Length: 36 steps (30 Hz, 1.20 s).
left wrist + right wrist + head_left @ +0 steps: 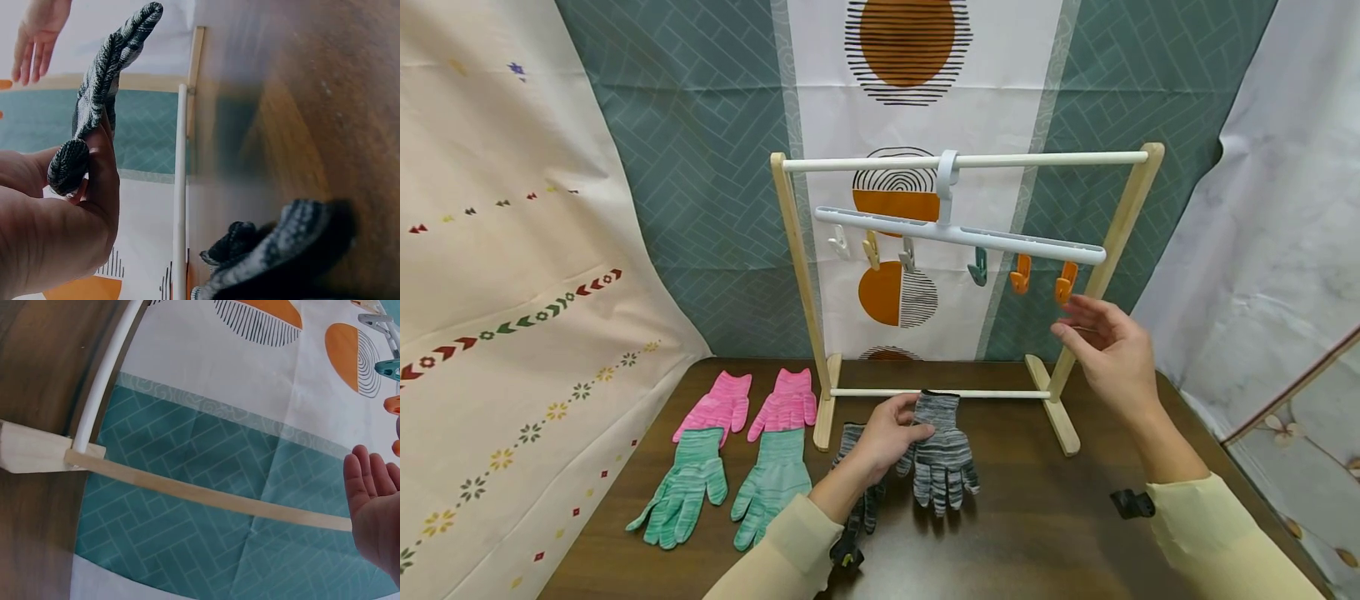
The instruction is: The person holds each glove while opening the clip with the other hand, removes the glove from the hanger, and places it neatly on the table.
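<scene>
My left hand (pixel 883 437) pinches a grey-and-black knitted glove (pixel 943 458) near its cuff. In the left wrist view that glove (pixel 94 94) hangs above the table, seen edge-on. A matching grey glove (pixel 871 507) lies on the table, partly hidden under my left forearm. My right hand (pixel 1112 354) is raised with fingers extended, just below the rightmost orange clip (pixel 1066 283); contact with it is unclear. That clip hangs from a pale blue hanger (pixel 1037 247), hooked on the rack's top rail (pixel 1052 159). A second orange clip (pixel 1020 275) hangs to its left.
Green-and-pink gloves (pixel 688 487) lie on the table at left, with a similar one (pixel 778 475) beside them. The hanger also bears a teal clip (pixel 977 267), a grey clip (pixel 907 255), a yellow clip (pixel 871 250) and a white clip (pixel 839 243). The rack's wooden foot (pixel 1052 408) stands at right.
</scene>
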Available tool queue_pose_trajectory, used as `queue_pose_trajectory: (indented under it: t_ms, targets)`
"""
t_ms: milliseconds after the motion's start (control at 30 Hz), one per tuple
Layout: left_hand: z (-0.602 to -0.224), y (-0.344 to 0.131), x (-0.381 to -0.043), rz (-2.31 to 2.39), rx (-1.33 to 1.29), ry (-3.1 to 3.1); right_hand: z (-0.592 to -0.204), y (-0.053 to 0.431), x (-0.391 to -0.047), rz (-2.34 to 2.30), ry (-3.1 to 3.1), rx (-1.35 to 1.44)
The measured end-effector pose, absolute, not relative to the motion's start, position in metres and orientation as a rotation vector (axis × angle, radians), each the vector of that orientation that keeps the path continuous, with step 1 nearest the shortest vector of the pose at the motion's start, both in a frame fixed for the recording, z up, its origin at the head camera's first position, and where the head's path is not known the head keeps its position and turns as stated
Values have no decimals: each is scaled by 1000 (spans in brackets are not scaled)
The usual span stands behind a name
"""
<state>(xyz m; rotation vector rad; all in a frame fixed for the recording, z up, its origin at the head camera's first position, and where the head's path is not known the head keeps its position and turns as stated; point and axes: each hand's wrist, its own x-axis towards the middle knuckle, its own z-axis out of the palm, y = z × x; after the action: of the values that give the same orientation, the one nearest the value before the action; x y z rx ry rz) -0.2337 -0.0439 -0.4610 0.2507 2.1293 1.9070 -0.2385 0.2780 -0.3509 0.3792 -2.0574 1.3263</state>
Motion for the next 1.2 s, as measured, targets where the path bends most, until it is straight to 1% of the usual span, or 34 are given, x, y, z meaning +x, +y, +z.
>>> queue_pose_trajectory:
  t_ms: [700, 1200]
  targets:
    - [-482, -40, -228, 1805, 234, 2221, -381, 301, -218, 1184, -2322, 373]
    - [-488, -43, -227, 1759, 198, 2265, -400, 317, -206, 1097, -2385, 367]
